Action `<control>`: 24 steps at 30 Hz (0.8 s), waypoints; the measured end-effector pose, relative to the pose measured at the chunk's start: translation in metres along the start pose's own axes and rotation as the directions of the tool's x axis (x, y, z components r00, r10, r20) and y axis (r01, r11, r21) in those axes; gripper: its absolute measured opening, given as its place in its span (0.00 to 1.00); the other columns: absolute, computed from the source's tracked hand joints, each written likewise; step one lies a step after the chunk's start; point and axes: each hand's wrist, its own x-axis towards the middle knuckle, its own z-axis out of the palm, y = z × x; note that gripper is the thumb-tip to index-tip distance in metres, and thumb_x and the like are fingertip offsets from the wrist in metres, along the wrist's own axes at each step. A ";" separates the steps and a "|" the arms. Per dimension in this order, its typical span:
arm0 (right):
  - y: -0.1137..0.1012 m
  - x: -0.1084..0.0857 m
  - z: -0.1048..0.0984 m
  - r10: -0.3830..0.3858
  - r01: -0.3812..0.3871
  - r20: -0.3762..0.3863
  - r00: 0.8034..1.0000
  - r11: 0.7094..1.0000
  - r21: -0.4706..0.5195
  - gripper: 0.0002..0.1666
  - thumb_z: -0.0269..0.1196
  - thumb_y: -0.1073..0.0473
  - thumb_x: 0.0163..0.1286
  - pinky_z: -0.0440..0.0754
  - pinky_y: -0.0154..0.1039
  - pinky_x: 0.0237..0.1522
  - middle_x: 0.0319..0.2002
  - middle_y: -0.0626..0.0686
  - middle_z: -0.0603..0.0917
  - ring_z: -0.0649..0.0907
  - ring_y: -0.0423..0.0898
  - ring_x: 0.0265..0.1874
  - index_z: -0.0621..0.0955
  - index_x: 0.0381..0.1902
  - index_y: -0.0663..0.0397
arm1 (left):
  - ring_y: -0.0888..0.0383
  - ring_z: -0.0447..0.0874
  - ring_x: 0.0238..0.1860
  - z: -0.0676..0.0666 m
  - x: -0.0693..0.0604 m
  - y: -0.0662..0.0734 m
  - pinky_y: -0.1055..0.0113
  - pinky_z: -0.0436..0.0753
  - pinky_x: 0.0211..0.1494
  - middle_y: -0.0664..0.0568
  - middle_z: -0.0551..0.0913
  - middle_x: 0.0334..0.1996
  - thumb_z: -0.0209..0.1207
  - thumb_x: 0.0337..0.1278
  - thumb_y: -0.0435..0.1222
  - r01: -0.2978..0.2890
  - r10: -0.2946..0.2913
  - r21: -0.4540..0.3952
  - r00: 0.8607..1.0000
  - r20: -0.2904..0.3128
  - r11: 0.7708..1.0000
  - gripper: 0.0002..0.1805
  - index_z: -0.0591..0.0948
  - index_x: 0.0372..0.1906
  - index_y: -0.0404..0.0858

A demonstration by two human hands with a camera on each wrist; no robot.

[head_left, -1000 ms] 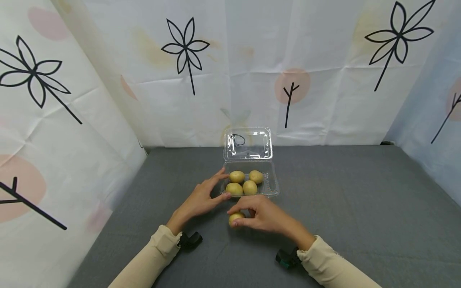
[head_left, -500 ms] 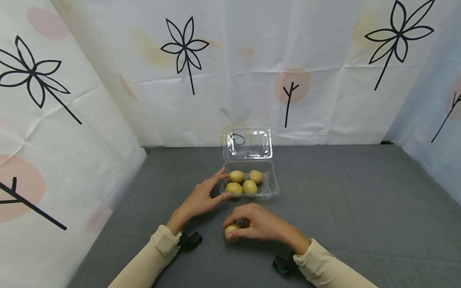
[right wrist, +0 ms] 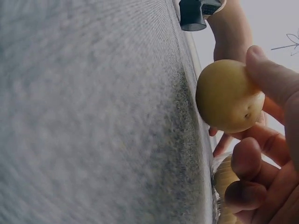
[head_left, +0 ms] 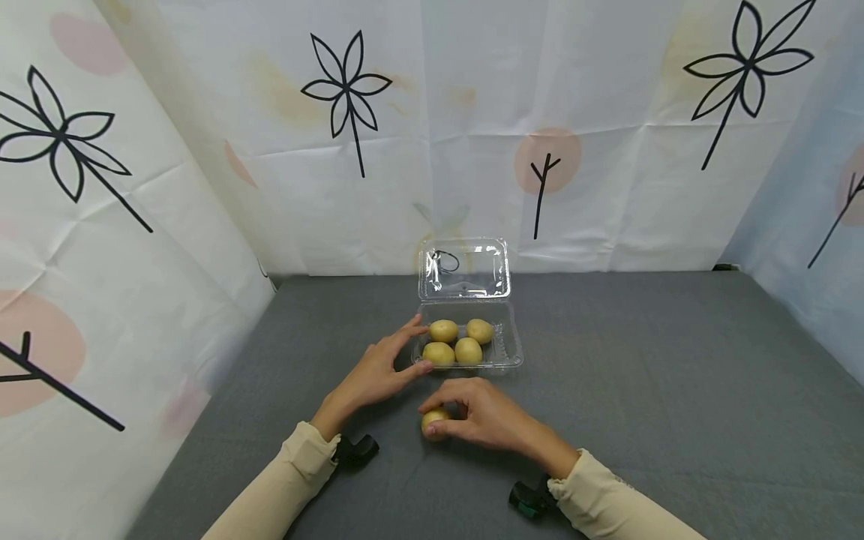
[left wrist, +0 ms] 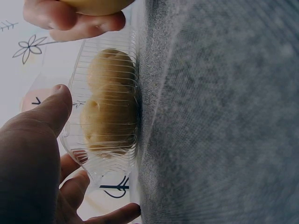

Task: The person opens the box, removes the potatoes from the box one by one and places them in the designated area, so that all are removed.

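Observation:
A yellow potato [head_left: 435, 423], round and smooth with a small eye, is pinched between the thumb and fingers of my right hand [head_left: 489, 416], close in front of the container. In the right wrist view the potato [right wrist: 230, 95] shows large, thumb on one side. A clear plastic clamshell container [head_left: 506, 349] stands with its lid [head_left: 475, 270] raised, several potatoes [head_left: 469, 351] inside. My left hand [head_left: 378, 373] holds its left side, thumb by the near corner and fingers along the wall. The left wrist view shows the left thumb [left wrist: 53, 109] at the container's rim.
A grey cloth [head_left: 641, 390] covers the table. White patterned fabric [head_left: 607, 135] stands upright along the back and both sides, close behind the raised lid. A black wrist camera [head_left: 358, 450] sits on the left wrist, another black camera [head_left: 532, 496] on the right.
My right hand has carried the potato toward the body and slightly left, then a little back toward the container. My left hand and the container have stayed where they were.

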 end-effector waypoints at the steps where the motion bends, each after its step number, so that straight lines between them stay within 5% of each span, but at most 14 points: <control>1: 0.000 0.000 0.000 0.007 -0.007 0.001 1.000 1.000 -0.001 0.16 0.70 0.47 0.68 0.75 0.27 0.32 0.41 0.41 0.88 0.75 0.30 0.28 0.89 0.50 0.46 | 0.43 0.59 0.79 0.000 0.000 0.000 0.25 0.55 0.72 0.64 0.52 0.82 0.58 0.68 0.61 -0.001 0.001 0.000 1.000 -0.001 1.000 0.36 0.65 0.77 0.59; 24: 0.005 -0.002 0.001 0.035 -0.030 0.039 0.999 0.991 -0.130 0.29 0.75 0.49 0.63 0.76 0.28 0.40 0.49 0.45 0.87 0.79 0.38 0.36 0.83 0.61 0.49 | 0.42 0.59 0.79 0.000 0.000 -0.001 0.24 0.55 0.72 0.65 0.51 0.82 0.58 0.68 0.60 -0.015 0.015 0.001 1.000 0.001 1.000 0.36 0.66 0.77 0.57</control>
